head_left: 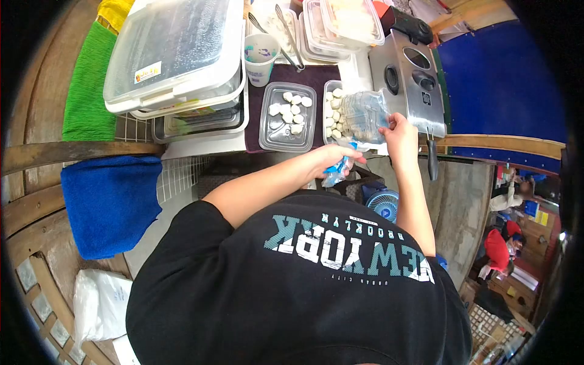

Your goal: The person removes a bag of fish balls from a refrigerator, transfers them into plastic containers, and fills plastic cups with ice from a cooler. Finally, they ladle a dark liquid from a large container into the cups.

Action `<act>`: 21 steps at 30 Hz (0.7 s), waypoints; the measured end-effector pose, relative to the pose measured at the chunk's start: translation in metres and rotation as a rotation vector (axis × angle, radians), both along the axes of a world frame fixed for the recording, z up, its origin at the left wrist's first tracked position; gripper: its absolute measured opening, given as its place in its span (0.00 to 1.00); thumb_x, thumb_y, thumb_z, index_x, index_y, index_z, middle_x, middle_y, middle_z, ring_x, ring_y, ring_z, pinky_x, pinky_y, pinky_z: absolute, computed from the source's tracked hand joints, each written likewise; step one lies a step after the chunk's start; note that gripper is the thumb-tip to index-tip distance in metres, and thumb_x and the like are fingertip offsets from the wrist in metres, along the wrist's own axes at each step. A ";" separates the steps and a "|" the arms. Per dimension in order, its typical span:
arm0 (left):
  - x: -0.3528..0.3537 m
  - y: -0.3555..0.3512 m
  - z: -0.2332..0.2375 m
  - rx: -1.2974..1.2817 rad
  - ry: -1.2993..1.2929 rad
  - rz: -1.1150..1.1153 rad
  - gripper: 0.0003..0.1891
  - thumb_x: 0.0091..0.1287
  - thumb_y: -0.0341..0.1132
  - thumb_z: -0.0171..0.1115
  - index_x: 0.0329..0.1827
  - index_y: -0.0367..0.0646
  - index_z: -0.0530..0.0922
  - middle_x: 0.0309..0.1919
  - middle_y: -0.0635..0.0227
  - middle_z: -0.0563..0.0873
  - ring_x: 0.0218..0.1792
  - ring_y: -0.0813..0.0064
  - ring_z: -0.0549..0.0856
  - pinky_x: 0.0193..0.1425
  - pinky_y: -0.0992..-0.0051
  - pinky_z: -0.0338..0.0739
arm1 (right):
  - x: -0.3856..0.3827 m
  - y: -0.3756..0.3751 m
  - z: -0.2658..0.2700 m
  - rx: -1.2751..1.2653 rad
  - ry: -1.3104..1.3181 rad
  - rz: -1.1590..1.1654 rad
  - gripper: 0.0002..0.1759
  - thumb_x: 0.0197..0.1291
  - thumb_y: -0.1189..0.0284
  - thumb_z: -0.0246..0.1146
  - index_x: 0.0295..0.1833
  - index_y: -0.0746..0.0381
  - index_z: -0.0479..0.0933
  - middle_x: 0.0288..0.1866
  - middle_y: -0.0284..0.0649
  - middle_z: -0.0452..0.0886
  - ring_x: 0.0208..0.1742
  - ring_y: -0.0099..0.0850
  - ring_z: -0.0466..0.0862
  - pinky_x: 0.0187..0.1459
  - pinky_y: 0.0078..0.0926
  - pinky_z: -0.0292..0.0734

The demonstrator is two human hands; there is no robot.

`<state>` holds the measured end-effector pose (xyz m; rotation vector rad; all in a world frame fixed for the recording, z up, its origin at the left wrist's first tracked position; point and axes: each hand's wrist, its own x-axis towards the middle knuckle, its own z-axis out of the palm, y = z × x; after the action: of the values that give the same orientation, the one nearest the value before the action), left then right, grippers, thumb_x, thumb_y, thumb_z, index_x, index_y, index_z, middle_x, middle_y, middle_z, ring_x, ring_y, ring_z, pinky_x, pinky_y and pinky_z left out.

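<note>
My left hand [333,161] is closed around a crumpled clear and blue plastic wrapper [336,172], at the table's front edge. To its right, my right hand [400,135] pinches the right edge of a clear plastic pack [365,115]. This pack lies over part of a clear container [330,139] that holds several whitish dough balls [334,104]. Left of it, an open clear container [270,134] with more pale balls [296,109] rests on a dark cloth [255,125].
A large lidded bin [176,55] stands at the left, beside a white cup [260,61] and tongs [288,38]. A steel appliance [420,85] with a black-handled tool [432,159] is at the right. Below sits a blue fan [383,204]. People [502,246] are far right.
</note>
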<state>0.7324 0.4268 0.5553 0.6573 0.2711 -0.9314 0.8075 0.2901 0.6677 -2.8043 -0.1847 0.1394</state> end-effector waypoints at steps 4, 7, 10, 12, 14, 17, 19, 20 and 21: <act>-0.002 0.000 -0.006 -0.042 -0.007 -0.008 0.14 0.63 0.41 0.60 0.43 0.40 0.80 0.16 0.76 0.74 0.18 0.81 0.75 0.20 0.81 0.68 | 0.002 0.003 0.008 -0.080 -0.004 0.027 0.20 0.46 0.69 0.69 0.46 0.67 0.78 0.34 0.51 0.82 0.39 0.43 0.83 0.41 0.36 0.76; -0.001 -0.002 -0.006 -0.064 -0.009 -0.010 0.14 0.63 0.41 0.60 0.43 0.40 0.80 0.16 0.75 0.74 0.18 0.81 0.75 0.20 0.81 0.68 | 0.005 0.006 0.013 -0.097 0.012 0.062 0.21 0.46 0.68 0.69 0.48 0.66 0.79 0.34 0.51 0.82 0.38 0.44 0.83 0.41 0.35 0.76; -0.002 -0.003 -0.005 -0.074 -0.006 -0.014 0.14 0.63 0.41 0.60 0.43 0.40 0.80 0.16 0.75 0.74 0.17 0.81 0.75 0.20 0.81 0.68 | 0.004 0.012 0.020 -0.072 0.006 0.067 0.22 0.47 0.68 0.69 0.48 0.66 0.79 0.33 0.51 0.82 0.37 0.44 0.83 0.41 0.35 0.76; -0.003 -0.002 -0.001 -0.063 0.006 -0.010 0.14 0.63 0.42 0.60 0.43 0.40 0.80 0.17 0.75 0.74 0.17 0.82 0.75 0.20 0.81 0.68 | 0.005 0.013 0.022 -0.060 -0.009 0.063 0.22 0.47 0.67 0.69 0.48 0.66 0.79 0.32 0.51 0.82 0.37 0.44 0.83 0.41 0.35 0.76; -0.005 -0.003 0.000 -0.063 0.001 -0.006 0.15 0.63 0.43 0.61 0.44 0.40 0.80 0.17 0.75 0.74 0.17 0.82 0.75 0.19 0.81 0.68 | 0.008 0.010 0.019 -0.063 -0.025 0.057 0.22 0.48 0.67 0.69 0.48 0.66 0.79 0.32 0.50 0.82 0.36 0.44 0.83 0.40 0.35 0.76; -0.004 -0.001 -0.001 -0.055 -0.010 0.001 0.16 0.63 0.44 0.61 0.44 0.40 0.80 0.17 0.76 0.74 0.17 0.82 0.74 0.19 0.81 0.68 | 0.012 0.006 0.016 -0.038 -0.017 0.050 0.21 0.48 0.67 0.68 0.48 0.66 0.79 0.32 0.50 0.82 0.36 0.43 0.83 0.40 0.35 0.76; -0.004 -0.001 -0.002 -0.048 -0.017 0.011 0.18 0.63 0.46 0.61 0.46 0.40 0.79 0.17 0.77 0.73 0.17 0.82 0.74 0.19 0.81 0.68 | 0.009 0.007 0.019 0.028 -0.063 0.009 0.21 0.49 0.67 0.68 0.48 0.67 0.79 0.31 0.49 0.82 0.35 0.40 0.83 0.39 0.33 0.76; -0.004 -0.001 -0.002 -0.044 -0.019 0.019 0.20 0.64 0.47 0.60 0.48 0.39 0.78 0.17 0.77 0.72 0.17 0.82 0.74 0.19 0.81 0.68 | 0.008 0.008 0.021 0.060 -0.086 -0.008 0.21 0.49 0.68 0.68 0.48 0.67 0.79 0.30 0.49 0.82 0.35 0.39 0.83 0.39 0.33 0.76; -0.004 0.000 -0.002 -0.038 -0.022 0.028 0.21 0.65 0.48 0.60 0.50 0.39 0.76 0.17 0.78 0.71 0.17 0.82 0.74 0.19 0.82 0.68 | 0.008 0.005 0.017 0.130 -0.095 -0.028 0.20 0.50 0.68 0.68 0.48 0.67 0.78 0.32 0.47 0.82 0.35 0.37 0.84 0.39 0.32 0.77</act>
<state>0.7286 0.4268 0.5529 0.6265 0.2418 -0.9005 0.8151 0.2946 0.6845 -2.6841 -0.1700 -0.0123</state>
